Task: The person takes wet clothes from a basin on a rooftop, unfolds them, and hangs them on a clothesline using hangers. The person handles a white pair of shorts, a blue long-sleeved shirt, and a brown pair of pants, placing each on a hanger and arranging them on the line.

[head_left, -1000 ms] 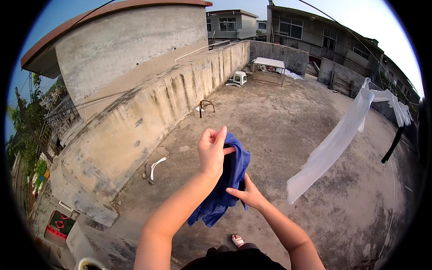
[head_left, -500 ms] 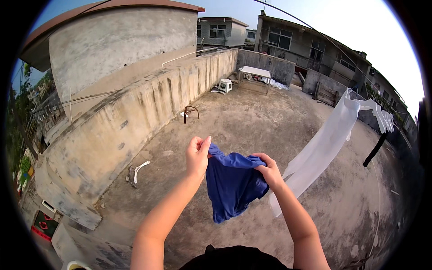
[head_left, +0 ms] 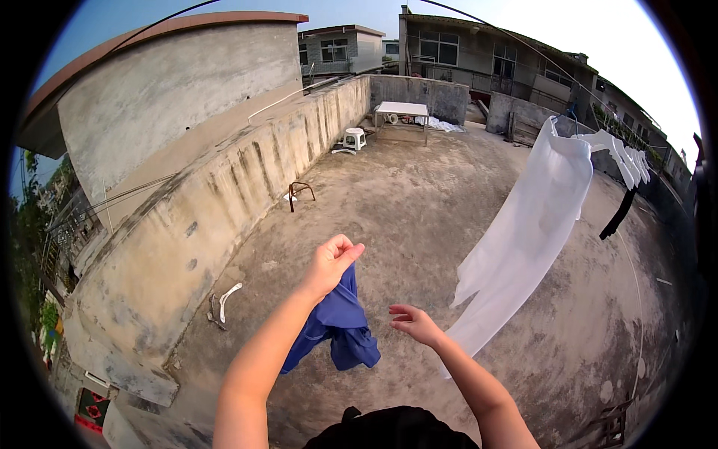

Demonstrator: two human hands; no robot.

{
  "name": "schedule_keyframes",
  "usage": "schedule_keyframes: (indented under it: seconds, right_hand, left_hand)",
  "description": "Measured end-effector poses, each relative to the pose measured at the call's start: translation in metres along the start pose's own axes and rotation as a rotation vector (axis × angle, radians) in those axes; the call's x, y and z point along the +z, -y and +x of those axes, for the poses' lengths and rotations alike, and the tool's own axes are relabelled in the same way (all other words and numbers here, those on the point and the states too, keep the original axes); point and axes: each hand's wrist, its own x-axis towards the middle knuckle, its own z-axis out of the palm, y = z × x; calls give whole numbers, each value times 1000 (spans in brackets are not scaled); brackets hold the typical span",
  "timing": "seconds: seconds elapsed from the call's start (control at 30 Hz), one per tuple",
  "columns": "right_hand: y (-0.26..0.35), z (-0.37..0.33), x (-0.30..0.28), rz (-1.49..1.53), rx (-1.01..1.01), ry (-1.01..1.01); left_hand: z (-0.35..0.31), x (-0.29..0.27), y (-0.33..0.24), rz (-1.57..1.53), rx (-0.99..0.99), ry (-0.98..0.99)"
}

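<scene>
My left hand (head_left: 334, 263) pinches a blue cloth garment (head_left: 338, 322) by its upper edge, and the fabric hangs in folds below. Whether it is a pair of shorts or a shirt I cannot tell. My right hand (head_left: 416, 323) is off to the right of the cloth, fingers apart and holding nothing. Close by on the right, long white trousers (head_left: 535, 206) hang from a hanger on the line. Several white hangers (head_left: 627, 161) hang beyond them, with a black strip-like item (head_left: 618, 215) below.
A stained low wall (head_left: 224, 179) runs along the left. At the far end stand a white-topped table (head_left: 404, 109) and a white stool (head_left: 354, 138). A bent metal frame (head_left: 302, 191) and a white curved piece (head_left: 228, 299) lie on the concrete floor.
My right hand has let go of the blue garment and moved down and left, apart from it. The cloth now droops from my left hand alone, narrower and folded.
</scene>
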Motion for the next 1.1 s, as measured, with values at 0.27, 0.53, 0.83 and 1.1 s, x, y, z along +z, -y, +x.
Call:
schedule_keyframes:
  seconds: [0.27, 0.53, 0.83, 1.1]
  right_hand:
    - [-20, 38, 19, 134, -122, 70]
    - [-38, 52, 37, 131, -9, 285]
    - [-21, 38, -46, 474, -98, -387]
    - [75, -9, -117, -251, -421, -635]
  left_hand:
    - [7, -3, -38, 161, 23, 59]
    - [-7, -9, -61, 231, 30, -14]
    - [-40, -65, -23, 464, -211, -46]
    - [-56, -109, 70, 887, -223, -9]
